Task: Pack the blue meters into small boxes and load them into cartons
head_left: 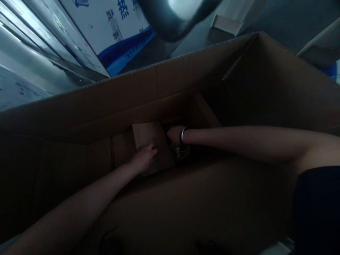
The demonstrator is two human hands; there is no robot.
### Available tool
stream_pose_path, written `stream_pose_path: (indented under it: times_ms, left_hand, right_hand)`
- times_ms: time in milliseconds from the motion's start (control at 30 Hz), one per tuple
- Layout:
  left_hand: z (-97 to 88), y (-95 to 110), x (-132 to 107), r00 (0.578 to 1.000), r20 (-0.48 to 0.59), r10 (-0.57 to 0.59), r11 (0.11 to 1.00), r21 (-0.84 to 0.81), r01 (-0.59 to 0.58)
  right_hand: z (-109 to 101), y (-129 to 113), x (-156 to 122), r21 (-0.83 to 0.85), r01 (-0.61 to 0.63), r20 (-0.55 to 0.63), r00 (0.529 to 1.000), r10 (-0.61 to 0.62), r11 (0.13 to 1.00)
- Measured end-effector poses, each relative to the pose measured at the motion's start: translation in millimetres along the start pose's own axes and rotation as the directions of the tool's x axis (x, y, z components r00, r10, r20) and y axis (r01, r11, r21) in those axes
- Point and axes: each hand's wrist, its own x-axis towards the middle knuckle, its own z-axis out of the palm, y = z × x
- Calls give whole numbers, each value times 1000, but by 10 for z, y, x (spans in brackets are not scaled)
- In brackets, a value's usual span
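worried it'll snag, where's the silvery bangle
In the head view, the bangle is just right of centre, around the wrist of the right hand, inside the big carton.

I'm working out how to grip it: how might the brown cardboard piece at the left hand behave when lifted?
The cardboard piece would probably be fairly stiff, since its face looks flat. Its straight edges suggest it won't roll. Its dull surface probably isn't slippery.

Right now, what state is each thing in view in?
Large box: open at the top.
Cardboard piece: inside the large box; too dark to tell whether folded.
Left grip: curled, over the cardboard piece.
Right grip: inside the large box, partly in shadow.
Bracelet: worn, just behind the right grip.
Printed carton: outside the large box, partly out of view.
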Motion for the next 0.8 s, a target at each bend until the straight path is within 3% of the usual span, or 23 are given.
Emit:
stream_pose_path:
  times_ms: [67, 167, 233, 333, 533, 667, 733, 800]
  left_hand:
    - [107, 27, 46, 996, 12, 85, 996, 8, -86]
    - [190, 142, 115, 976, 19, 217, 970, -114, -214]
    - [246, 226, 165, 951, 59, 303, 921, -275, -276]
    - [330, 268, 222, 904, 134, 406, 823, -485, -298]
    - [303, 142, 189, 831, 304, 466, 801, -545, -250]
    - [254, 95, 145, 817, 336, 469, 791, -571, -219]
    - [244, 97, 142, 814, 353, 461, 778, -602, -180]
    - [242, 110, 150, 802, 361, 476, 751, -641, -158]
  right_hand:
    - [64, 181, 63, -215, -47, 24, 998, 54, 976]
    - [272, 324, 135, -454, 126, 104, 991, -89, 882]
    - [406, 367, 191, -495, 207, 147, 977, -154, 844]
    - [493, 387, 270, -533, 214, 151, 976, -157, 819]
    - [359, 354, 226, -546, 267, 131, 963, -235, 794]
    - [44, 475, -165, -423, 204, -53, 967, -249, 883]
    - [-177, 568, -468, -241, 211, -251, 929, -271, 947]
    - [-357, 627, -770, 33, 254, -464, 861, -210, 967]
